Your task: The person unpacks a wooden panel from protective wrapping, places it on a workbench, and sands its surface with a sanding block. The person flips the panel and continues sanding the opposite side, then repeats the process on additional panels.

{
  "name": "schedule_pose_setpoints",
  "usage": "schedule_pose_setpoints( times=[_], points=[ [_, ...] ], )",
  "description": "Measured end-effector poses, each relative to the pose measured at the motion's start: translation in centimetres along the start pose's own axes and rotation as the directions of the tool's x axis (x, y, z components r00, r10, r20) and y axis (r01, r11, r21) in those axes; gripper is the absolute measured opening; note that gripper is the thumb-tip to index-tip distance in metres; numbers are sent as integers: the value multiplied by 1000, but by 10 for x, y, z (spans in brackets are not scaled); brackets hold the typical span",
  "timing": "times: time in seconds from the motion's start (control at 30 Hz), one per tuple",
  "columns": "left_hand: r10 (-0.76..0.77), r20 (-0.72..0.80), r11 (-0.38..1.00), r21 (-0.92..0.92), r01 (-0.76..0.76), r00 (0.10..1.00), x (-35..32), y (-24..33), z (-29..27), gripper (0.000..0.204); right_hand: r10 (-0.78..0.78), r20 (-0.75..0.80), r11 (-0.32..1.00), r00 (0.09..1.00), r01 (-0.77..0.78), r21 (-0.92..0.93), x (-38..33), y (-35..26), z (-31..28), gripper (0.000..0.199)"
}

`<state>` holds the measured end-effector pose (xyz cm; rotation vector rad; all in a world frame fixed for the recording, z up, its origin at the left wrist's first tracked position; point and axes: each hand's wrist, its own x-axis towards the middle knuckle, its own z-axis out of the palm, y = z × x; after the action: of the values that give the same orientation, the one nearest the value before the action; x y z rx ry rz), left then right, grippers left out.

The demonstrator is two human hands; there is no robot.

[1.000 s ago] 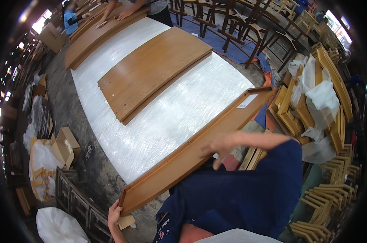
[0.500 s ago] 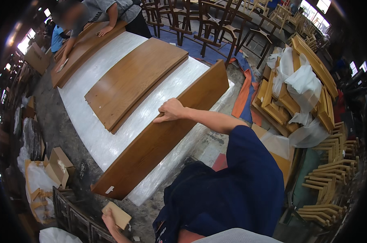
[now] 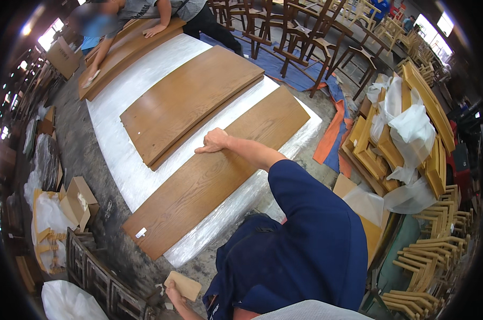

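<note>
A long brown wooden board (image 3: 199, 184) with visible grain lies across the near side of the wrapped white surface, its broad face up. My right hand (image 3: 215, 141) grips its far long edge about midway, fingers curled over it. Down at the lower left, my left hand (image 3: 173, 292) holds a flat tan rectangular pad (image 3: 183, 285), away from the board. A small white label (image 3: 140, 232) sits near the board's left end. Beyond it rests a stack of wider brown panels (image 3: 193, 101) with a curved edge.
A person in a grey shirt (image 3: 193, 10) leans over more brown panels (image 3: 129, 53) at the far left, holding a pale cloth. Dark chairs (image 3: 305, 42) stand behind. Yellowish wooden parts (image 3: 380, 144) in plastic film are piled right. An open carton (image 3: 80, 202) and dark frame (image 3: 100, 272) stand left.
The board has tipped from standing on edge to broad face up, with my right hand still at its far edge. My left hand has moved right with the tan pad.
</note>
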<state>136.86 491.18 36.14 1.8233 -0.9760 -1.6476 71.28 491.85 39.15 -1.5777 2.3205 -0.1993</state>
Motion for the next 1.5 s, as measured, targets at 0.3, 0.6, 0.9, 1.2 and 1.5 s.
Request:
schedule_pose_setpoints(
  times=[0.3,0.6,0.9,1.2,1.5],
  points=[
    [76,-24,997,-19,-77,997,-66,8,32,38,-44,-216,997,975,56,47,5,-5,67,49],
    [347,-225,855,476,-208,910,-86,80,2,41,-308,-130,944,943,285,-166,-46,-169,150,66],
    [738,-44,552,614,-565,673,-3,146,19,35,-459,-54,888,887,458,-35,-37,-284,180,58],
    [443,-201,781,565,-266,874,-8,44,-50,37,183,-325,941,928,-260,-215,-7,-70,127,60],
    [479,-245,792,533,-296,843,0,47,-59,39,-484,17,864,875,481,-147,-32,-388,207,66]
  ],
)
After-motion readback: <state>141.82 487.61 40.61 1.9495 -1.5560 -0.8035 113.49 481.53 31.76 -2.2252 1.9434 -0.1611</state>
